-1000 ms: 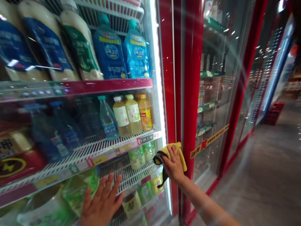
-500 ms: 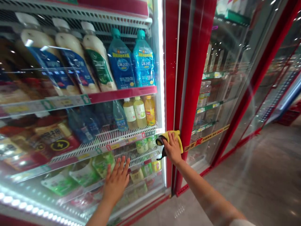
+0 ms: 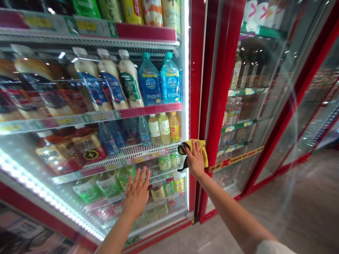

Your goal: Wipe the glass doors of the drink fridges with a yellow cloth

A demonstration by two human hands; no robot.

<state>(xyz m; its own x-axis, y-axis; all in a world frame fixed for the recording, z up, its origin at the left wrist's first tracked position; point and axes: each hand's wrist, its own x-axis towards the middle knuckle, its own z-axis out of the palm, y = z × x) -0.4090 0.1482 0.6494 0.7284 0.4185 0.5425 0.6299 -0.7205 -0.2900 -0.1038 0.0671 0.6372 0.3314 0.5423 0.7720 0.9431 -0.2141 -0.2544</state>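
My right hand (image 3: 196, 159) presses a folded yellow cloth (image 3: 203, 150) with black trim against the red frame (image 3: 195, 106) of a drinks fridge. Its fingers lie over the cloth, and a dark loop of trim hangs off the cloth's left side. My left hand (image 3: 137, 194) is lower and to the left, fingers spread and palm turned to the glass door, holding nothing. Whether that palm touches the glass I cannot tell. Behind the glass near it are green packs (image 3: 107, 185) and a wire shelf (image 3: 137, 150).
Lit shelves hold several white-capped bottles (image 3: 109, 81), blue bottles (image 3: 171, 79) and an orange drink bottle (image 3: 174, 127). To the right, another red-framed glass door (image 3: 280, 106) carries a yellow printed strip (image 3: 237, 158). Grey floor (image 3: 296, 197) runs along the fridges.
The view has shifted, so the shelves appear lower and further right, with an upper row of bottles now showing. Both hands hold nearly the same poses, the right still on the cloth.
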